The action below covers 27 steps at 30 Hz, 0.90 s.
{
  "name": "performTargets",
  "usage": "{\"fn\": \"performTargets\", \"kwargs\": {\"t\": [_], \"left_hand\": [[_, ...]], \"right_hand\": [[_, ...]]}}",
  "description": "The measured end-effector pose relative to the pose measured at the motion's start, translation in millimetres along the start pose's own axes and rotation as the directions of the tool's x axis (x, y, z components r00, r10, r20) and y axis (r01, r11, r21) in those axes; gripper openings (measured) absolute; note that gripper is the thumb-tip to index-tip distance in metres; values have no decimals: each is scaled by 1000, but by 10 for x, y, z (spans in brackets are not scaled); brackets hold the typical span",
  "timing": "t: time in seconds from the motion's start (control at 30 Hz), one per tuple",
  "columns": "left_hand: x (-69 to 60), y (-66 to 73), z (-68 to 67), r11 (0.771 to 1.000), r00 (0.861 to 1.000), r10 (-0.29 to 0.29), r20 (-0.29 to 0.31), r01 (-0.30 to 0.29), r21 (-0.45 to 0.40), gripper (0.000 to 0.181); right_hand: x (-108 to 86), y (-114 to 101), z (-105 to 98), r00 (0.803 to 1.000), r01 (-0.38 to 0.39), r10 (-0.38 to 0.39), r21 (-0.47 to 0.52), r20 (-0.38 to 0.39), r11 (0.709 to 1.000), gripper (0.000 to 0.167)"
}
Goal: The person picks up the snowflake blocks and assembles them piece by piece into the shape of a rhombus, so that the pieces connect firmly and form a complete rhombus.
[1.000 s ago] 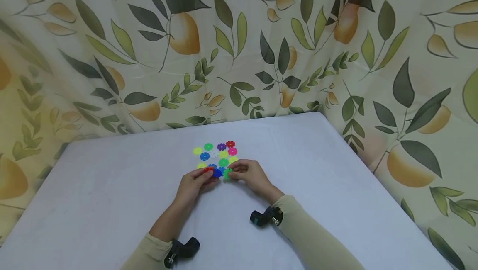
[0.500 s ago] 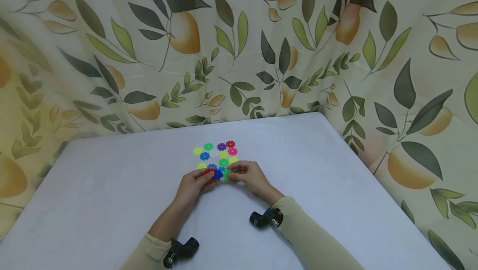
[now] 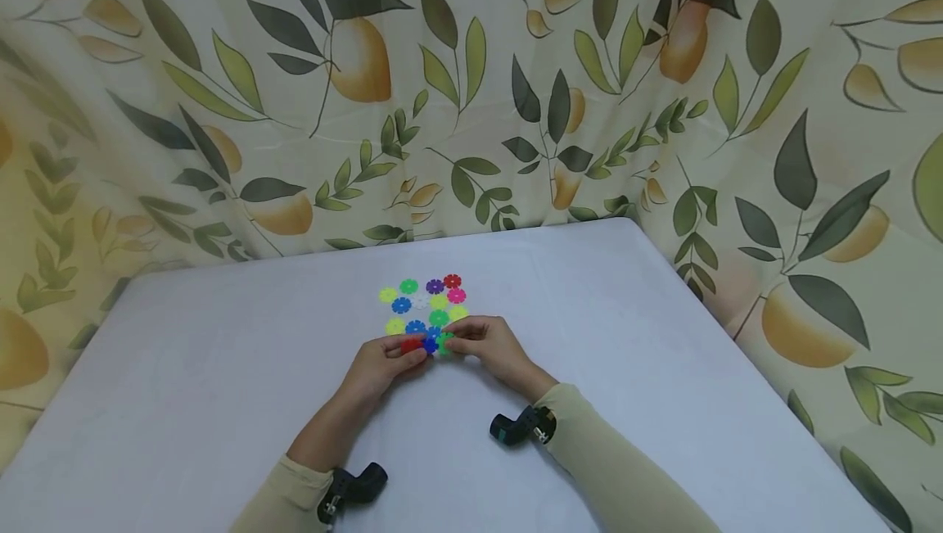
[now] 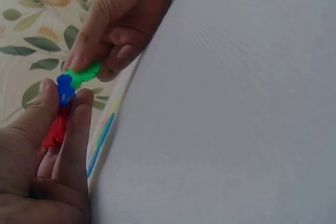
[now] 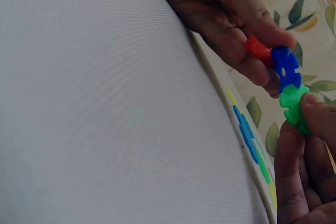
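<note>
Head view, change: compared with 1.0 s ago, the held green disc [image 3: 444,343] sits closer to the held blue disc [image 3: 430,345], and more of the held red disc [image 3: 411,345] shows at the left hand [image 3: 377,368]; the loose discs keep their arrangement.
Head view, held discs: 3 notched, flower-shaped pieces, in a row on the near side of the loose group.
Head view, loose discs: 13 visible on the white-covered table [image 3: 633,353], as 4 yellow discs [image 3: 388,295], 3 blue discs [image 3: 401,304], 2 green discs [image 3: 408,286], 1 purple disc [image 3: 435,286], 1 red loose disc [image 3: 452,281], 1 pink disc [image 3: 457,295] and 1 white disc [image 3: 420,301].
Head view, hands: 2, the right hand [image 3: 495,346] across from the left, fingertips at the green piece.
Head view, wrist cameras: 2, black [image 3: 354,488], at the cuffs of 2 beige sleeves [image 3: 619,463].
Head view, backdrop: a leaf-and-fruit print curtain [image 3: 471,91].
Left wrist view, left grip: thumb and fingers pinch the joined red and blue pieces.
Left wrist view, right grip: thumb and fingers pinch the green piece, which touches the blue.
Right wrist view, held chain: 3 pieces, red, blue, green in order, raised above the tabletop; blue in the middle touches both others.
Right wrist view, loose discs: seen edge-on, too overlapped to count.
</note>
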<state>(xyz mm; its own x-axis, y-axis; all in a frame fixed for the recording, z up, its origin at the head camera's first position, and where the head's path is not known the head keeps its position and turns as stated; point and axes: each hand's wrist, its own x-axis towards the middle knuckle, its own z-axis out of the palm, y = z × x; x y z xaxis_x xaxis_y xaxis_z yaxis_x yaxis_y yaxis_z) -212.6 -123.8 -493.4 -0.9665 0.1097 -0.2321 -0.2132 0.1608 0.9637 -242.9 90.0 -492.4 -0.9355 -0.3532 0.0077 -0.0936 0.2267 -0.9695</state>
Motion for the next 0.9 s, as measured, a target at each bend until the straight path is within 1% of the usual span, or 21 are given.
{"fn": "performTargets", "kwargs": {"t": [0.13, 0.23, 0.37, 0.47, 0.63, 0.73, 0.87, 0.9], "left_hand": [[-3, -16, -21, 999, 1000, -3, 2, 3, 47, 31], [-17, -18, -22, 1000, 1000, -17, 18, 16, 14, 30], [-27, -5, -10, 999, 998, -35, 47, 37, -40, 32], [-25, -4, -8, 998, 997, -45, 61, 48, -49, 35], [-19, -10, -21, 997, 996, -56, 67, 59, -52, 35], [-12, 0, -30, 998, 997, -53, 64, 54, -19, 35], [-8, 35, -37, 998, 998, -30, 53, 27, 49, 36], [-8, 46, -37, 998, 998, -28, 49, 26, 52, 35]], "right_hand": [[11, 29, 25, 1000, -7, 7, 0, 20, 1000, 19], [6, 48, 41, 999, -12, 13, -2, 30, 1000, 19], [-13, 56, 47, 999, -27, 27, -9, 25, 1000, 18], [-27, 52, 48, 999, -35, 35, -7, 22, 999, 17], [-27, 42, 51, 999, -38, 38, 6, 35, 999, 20], [-14, 44, 42, 999, -28, 28, 8, 36, 1000, 21], [8, 27, 28, 999, -16, 15, 10, 29, 1000, 21], [12, 18, 26, 999, -20, 19, 12, 28, 1000, 21]]}}
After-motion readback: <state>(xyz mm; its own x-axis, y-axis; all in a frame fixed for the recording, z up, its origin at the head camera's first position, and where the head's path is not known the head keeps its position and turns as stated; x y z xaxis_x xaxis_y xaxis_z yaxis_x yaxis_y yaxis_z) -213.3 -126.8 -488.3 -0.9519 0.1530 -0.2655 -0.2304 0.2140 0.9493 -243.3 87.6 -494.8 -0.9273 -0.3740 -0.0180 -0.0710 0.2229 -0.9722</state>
